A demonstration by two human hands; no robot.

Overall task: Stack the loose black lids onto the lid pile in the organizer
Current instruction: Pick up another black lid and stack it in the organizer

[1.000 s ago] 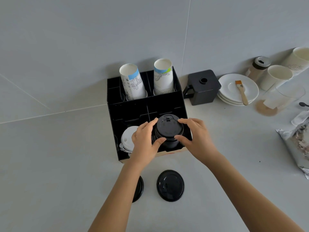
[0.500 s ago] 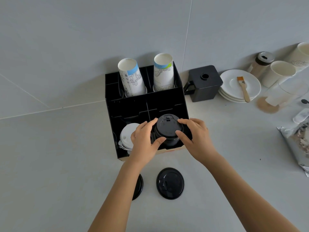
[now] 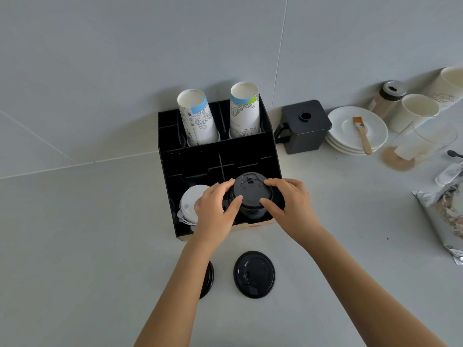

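Note:
A pile of black lids [image 3: 251, 196] stands in the front right compartment of the black organizer [image 3: 215, 156]. My left hand [image 3: 215, 209] grips the pile's left side, thumb on its front rim. My right hand [image 3: 288, 204] grips its right side in the same way. On the counter in front of the organizer lies one loose black lid [image 3: 254, 274], fully visible. A second loose black lid [image 3: 208, 279] lies to its left, mostly hidden under my left forearm.
White lids [image 3: 190, 204] fill the front left compartment. Two paper cup stacks [image 3: 198, 118] stand in the back row. To the right are a black square container [image 3: 304, 126], white plates with a brush [image 3: 360, 131], cups [image 3: 413, 111], a shaker [image 3: 388, 96] and a foil bag [image 3: 446, 214].
Both hands stay on the black lid pile, with fingers shifting only slightly. The view has drifted a little. The loose lids have not moved.

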